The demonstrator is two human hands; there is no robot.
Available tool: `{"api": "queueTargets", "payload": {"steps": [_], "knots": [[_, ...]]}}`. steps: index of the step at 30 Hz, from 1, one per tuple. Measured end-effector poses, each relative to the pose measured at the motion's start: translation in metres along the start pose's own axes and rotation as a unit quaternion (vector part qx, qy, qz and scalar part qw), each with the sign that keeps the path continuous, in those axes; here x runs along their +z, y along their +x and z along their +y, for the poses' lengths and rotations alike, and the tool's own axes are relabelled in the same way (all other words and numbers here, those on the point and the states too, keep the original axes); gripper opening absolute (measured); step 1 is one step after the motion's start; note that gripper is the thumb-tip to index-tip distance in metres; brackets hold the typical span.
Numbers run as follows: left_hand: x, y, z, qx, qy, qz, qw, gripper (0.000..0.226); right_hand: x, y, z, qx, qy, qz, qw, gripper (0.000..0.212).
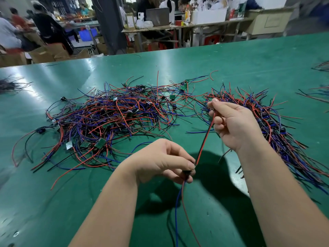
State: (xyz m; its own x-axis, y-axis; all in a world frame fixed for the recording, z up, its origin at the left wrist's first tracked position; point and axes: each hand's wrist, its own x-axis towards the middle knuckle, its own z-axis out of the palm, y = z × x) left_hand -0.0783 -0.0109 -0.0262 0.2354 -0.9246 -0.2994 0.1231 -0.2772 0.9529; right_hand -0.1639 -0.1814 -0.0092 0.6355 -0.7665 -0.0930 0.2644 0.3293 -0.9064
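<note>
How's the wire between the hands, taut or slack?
Taut: the wire runs straight from the left hand up to the right hand, both pinching it, with no sag.

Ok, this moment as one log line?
left hand: pinches small black part | right hand: pinches thin red-and-black wire pair, stretched between hands | tangled red, blue, black wire pile: on green table

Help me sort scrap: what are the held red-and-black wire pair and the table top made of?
Red-and-black wire pair: likely smooth plastic insulation, flexing; core unseen. Table top: probably green rubber or vinyl mat, satin, soft glare.
</note>
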Motion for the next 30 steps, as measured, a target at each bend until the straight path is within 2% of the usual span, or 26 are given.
{"api": "queueTargets", "payload": {"steps": [4, 6, 9, 10, 11, 13, 15, 16, 18, 22, 23, 25, 27, 28, 30], "knots": [[-0.013, -0.004, 0.001, -0.011, 0.018, 0.004, 1.000, 0.011, 0.002, -0.001, 0.005, -0.024, -0.064, 0.006, 0.998, 0.018], [-0.017, -0.005, 0.001, -0.008, 0.011, 0.021, 1.000, 0.011, 0.004, -0.002, 0.003, -0.036, -0.041, -0.010, 0.998, 0.019], [-0.021, 0.002, 0.000, 0.031, -0.045, 0.125, 0.991, 0.010, 0.008, -0.002, -0.003, -0.052, 0.068, -0.056, 0.995, 0.018], [-0.021, 0.005, -0.001, 0.048, -0.072, 0.175, 0.981, 0.006, 0.008, -0.003, -0.003, -0.046, 0.081, -0.072, 0.993, 0.025], [-0.022, 0.009, -0.002, 0.061, -0.096, 0.224, 0.968, 0.003, 0.008, -0.004, -0.002, -0.040, 0.056, -0.094, 0.993, 0.038], [-0.021, 0.014, -0.004, 0.078, -0.128, 0.288, 0.946, 0.006, 0.009, -0.009, 0.005, -0.064, -0.127, -0.166, 0.976, 0.049], [-0.018, 0.017, -0.005, 0.088, -0.132, 0.288, 0.944, 0.016, 0.012, -0.016, 0.015, -0.115, -0.340, -0.232, 0.904, 0.039], [-0.016, 0.018, -0.005, 0.095, -0.123, 0.273, 0.949, 0.023, 0.015, -0.019, 0.020, -0.140, -0.405, -0.240, 0.871, 0.031], [-0.011, 0.017, -0.005, 0.119, -0.109, 0.240, 0.957, 0.028, 0.020, -0.020, 0.025, -0.203, -0.450, -0.213, 0.843, 0.020], [-0.014, 0.015, 0.000, 0.165, -0.133, 0.224, 0.951, 0.017, 0.018, -0.019, 0.019, -0.295, -0.385, -0.144, 0.863, 0.025], [-0.018, 0.014, -0.001, 0.167, -0.115, 0.251, 0.946, 0.013, 0.018, -0.020, 0.016, -0.311, -0.349, -0.126, 0.875, 0.026], [-0.027, 0.014, -0.005, 0.157, -0.006, 0.351, 0.923, 0.017, 0.017, -0.022, 0.006, -0.328, -0.252, -0.085, 0.906, 0.026], [-0.039, 0.015, -0.010, 0.117, 0.175, 0.454, 0.866, 0.022, 0.012, -0.022, -0.006, -0.354, -0.182, -0.031, 0.917, 0.023], [-0.043, 0.015, -0.013, 0.069, 0.276, 0.474, 0.834, 0.026, 0.007, -0.022, -0.011, -0.375, -0.180, 0.007, 0.909, 0.020], [-0.049, 0.015, -0.021, -0.051, 0.423, 0.454, 0.782, 0.042, -0.003, -0.019, -0.019, -0.410, -0.247, 0.107, 0.871, 0.017]]}}
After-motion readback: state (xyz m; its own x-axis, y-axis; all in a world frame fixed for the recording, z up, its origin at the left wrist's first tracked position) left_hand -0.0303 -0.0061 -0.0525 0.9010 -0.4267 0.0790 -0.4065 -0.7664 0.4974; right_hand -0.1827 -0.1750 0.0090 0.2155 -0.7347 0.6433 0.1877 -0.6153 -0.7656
